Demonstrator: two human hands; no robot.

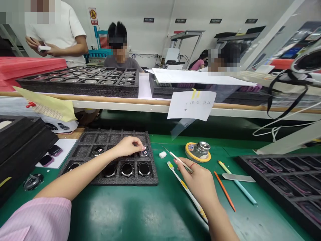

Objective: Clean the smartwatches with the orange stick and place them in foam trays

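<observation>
My left hand (130,146) reaches over a black foam tray (100,181), thumb and fingers pinched at the edge of a round watch face (144,153) with a small white label. That watch face sits at the tray's right-side compartment; whether it is lifted I cannot tell. More round watch faces (127,169) lie in the near row, and one labelled watch face (98,151) is farther left. My right hand (199,177) is closed around a thin white-handled pick (181,161), its fine metal tip pointing left toward the tray. A small white block (163,154) lies between the hands.
Right of the tray lie a toothbrush (187,189), a tape roll (189,157) with a metal-topped bottle (203,149), an orange stick (225,191) and a spatula (240,177). Foam trays (278,194) flank both sides. A shelf (120,102) crosses ahead; people work beyond.
</observation>
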